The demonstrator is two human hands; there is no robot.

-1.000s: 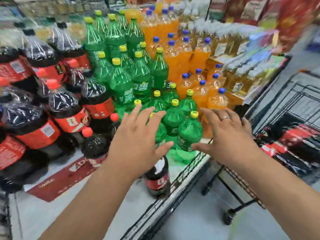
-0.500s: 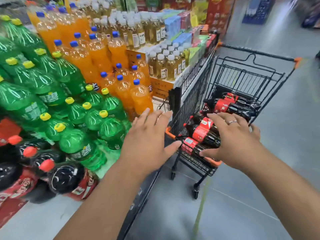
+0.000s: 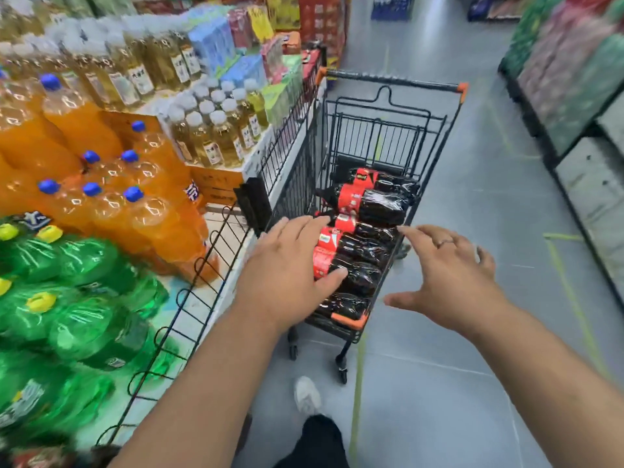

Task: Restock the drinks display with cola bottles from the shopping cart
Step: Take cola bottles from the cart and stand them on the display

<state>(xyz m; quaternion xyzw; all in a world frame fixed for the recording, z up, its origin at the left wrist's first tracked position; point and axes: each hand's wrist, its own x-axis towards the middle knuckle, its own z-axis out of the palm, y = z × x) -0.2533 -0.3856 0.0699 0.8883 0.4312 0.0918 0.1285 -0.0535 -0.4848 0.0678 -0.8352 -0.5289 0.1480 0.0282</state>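
Observation:
A black wire shopping cart stands in the aisle beside the drinks display. Several dark cola bottles with red labels lie on their sides inside it. My left hand hovers over the cart's near left corner, fingers spread and holding nothing. Over the cart's right rim my right hand is stretched out, also spread, with a ring on one finger. Neither hand touches a bottle.
The display to the left holds green bottles, orange bottles and pale yellow ones behind a low wire fence. Stacked goods line the right side. The grey floor and my shoe lie below.
My view has swung right, from the cola and green bottles on the display to the cart. Both open hands have travelled with it and now reach over the cart.

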